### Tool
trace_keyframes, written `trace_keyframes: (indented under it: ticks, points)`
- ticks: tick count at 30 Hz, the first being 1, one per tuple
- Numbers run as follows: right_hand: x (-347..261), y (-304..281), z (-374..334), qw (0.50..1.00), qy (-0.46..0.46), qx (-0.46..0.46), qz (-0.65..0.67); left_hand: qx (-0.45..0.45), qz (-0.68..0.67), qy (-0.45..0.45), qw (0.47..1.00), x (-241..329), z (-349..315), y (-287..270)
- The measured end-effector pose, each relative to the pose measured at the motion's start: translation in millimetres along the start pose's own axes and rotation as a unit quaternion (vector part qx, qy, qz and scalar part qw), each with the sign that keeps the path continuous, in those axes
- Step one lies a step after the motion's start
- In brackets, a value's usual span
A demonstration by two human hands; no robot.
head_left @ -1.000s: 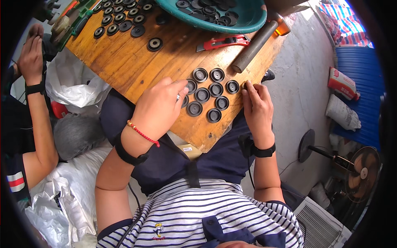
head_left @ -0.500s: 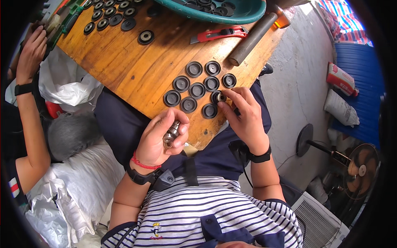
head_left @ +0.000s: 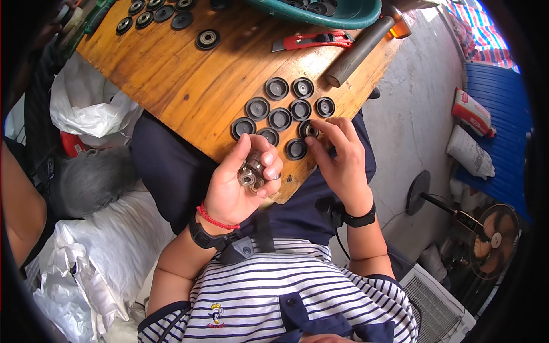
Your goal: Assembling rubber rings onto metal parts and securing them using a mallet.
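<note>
Several small metal ball bearings (head_left: pixel 248 178) lie in the curled fingers of my left hand (head_left: pixel 231 186), palm up just off the table's near edge. My right hand (head_left: pixel 343 157) has its thumb and forefinger around another ball bearing (head_left: pixel 311 131), which sits in a black round cap at the right of the group. Part of that cap is hidden by the fingers. Around it several black round caps (head_left: pixel 280 119) lie hollow side up on the wood, one right below it (head_left: pixel 295 149). My left fingertips partly cover the nearest cap (head_left: pixel 268 136).
On the wooden table (head_left: pixel 166 86) are a red utility knife (head_left: pixel 317 40), a dark metal bar (head_left: pixel 360 51) and a green basin (head_left: pixel 337 22) of black parts. Caps with bearings (head_left: pixel 207 39) stand at the far left. A co-worker's arm (head_left: pixel 23 200) is at left; a fan (head_left: pixel 494 240) stands right.
My left hand has moved right and slightly up, its bearings more exposed. The bearing under my right fingers now sits flatter in its cap. The co-worker's hand has left its earlier place.
</note>
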State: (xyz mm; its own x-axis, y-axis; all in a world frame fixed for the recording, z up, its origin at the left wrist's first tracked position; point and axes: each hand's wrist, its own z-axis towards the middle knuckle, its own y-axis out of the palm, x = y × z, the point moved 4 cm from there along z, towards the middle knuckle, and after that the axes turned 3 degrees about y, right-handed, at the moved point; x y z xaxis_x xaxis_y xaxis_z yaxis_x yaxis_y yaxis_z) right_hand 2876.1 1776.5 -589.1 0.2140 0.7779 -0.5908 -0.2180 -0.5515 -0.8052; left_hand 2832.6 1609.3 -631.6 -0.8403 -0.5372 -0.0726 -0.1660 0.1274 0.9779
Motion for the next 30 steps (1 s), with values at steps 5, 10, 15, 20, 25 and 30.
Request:
trace_keyframes:
  ticks: [5, 10, 15, 20, 25, 30]
  points:
    - [-27.6, -4.4, -28.0, 0.983, 0.0, -0.038, 0.182, 0.011, -0.022, 0.038, 0.999, -9.3, -3.4, 1.4]
    - [-26.3, 30.1, -56.5, 0.844, 0.221, -0.197, 0.447, -0.03, 0.057, 0.042, 0.997, -13.4, -7.9, 4.1]
    - [-18.6, 37.9, -61.9, 0.802, 0.264, -0.217, 0.491, -0.009, 0.148, 0.054, 0.987, -19.5, -12.0, 4.1]
    - [-16.7, 36.3, -67.5, 0.855, 0.246, -0.173, 0.422, -0.007, 0.162, 0.051, 0.985, -22.7, -13.1, 2.9]
    - [-14.7, 1.5, -59.1, 0.989, 0.008, 0.057, 0.133, 0.028, 0.102, 0.036, 0.994, -13.1, -19.0, 0.7]
    - [-8.0, 19.7, -65.2, 0.991, -0.091, 0.085, -0.054, 0.052, 0.023, 0.031, 0.998, -3.7, -22.6, -11.1]
